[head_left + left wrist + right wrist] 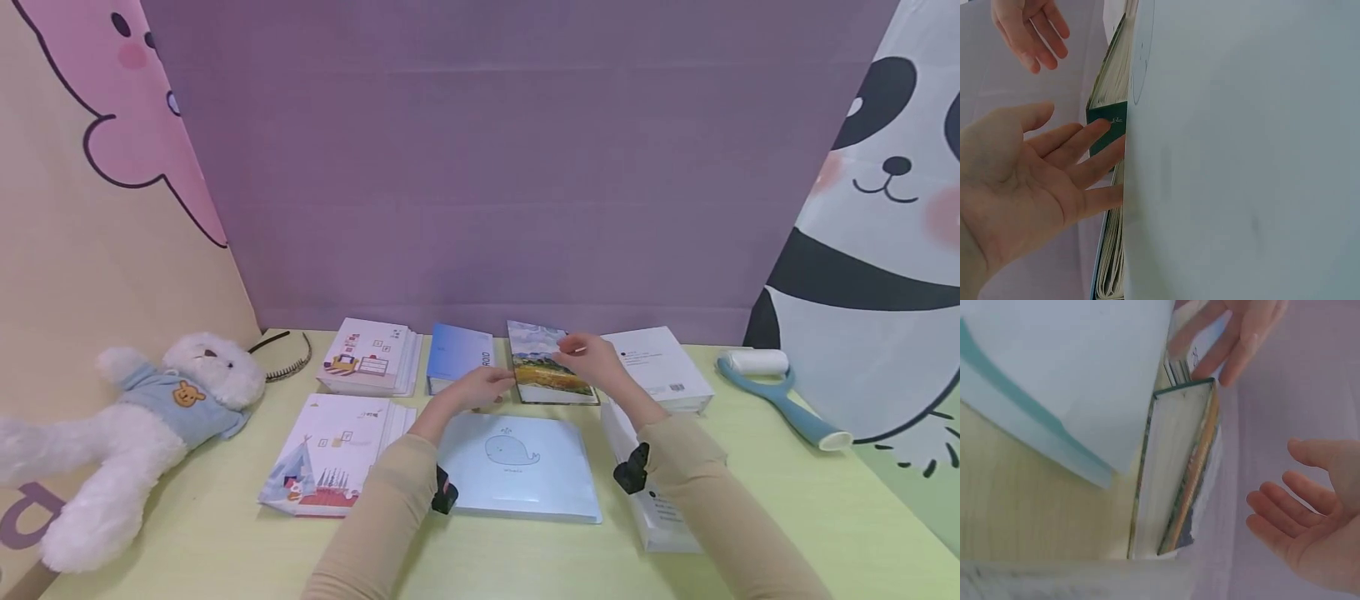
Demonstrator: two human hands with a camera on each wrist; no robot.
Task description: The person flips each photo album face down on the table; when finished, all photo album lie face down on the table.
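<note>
A thick hardcover book [536, 354] with a landscape painting on its cover lies at the back of the table. Its green spine [1100, 134] faces my left hand [480, 388], whose extended fingers are at the spine side; whether they touch it I cannot tell. Over the right part of that cover hovers my right hand [592, 358], fingers loosely bent and holding nothing; the right wrist view shows this hand [1316, 515] apart from the book. A blue book [456, 354] lies just left of it. In front is a pale blue whale-cover binder [517, 492], which hides much in the left wrist view.
Two white illustrated books [367, 358] [330, 450] lie at the left. At the right are a white book [656, 367] and another white volume [663, 521] under my right forearm. A plush bear [180, 417], a headband [288, 371] and a blue-handled lint roller [795, 408] lie at the sides.
</note>
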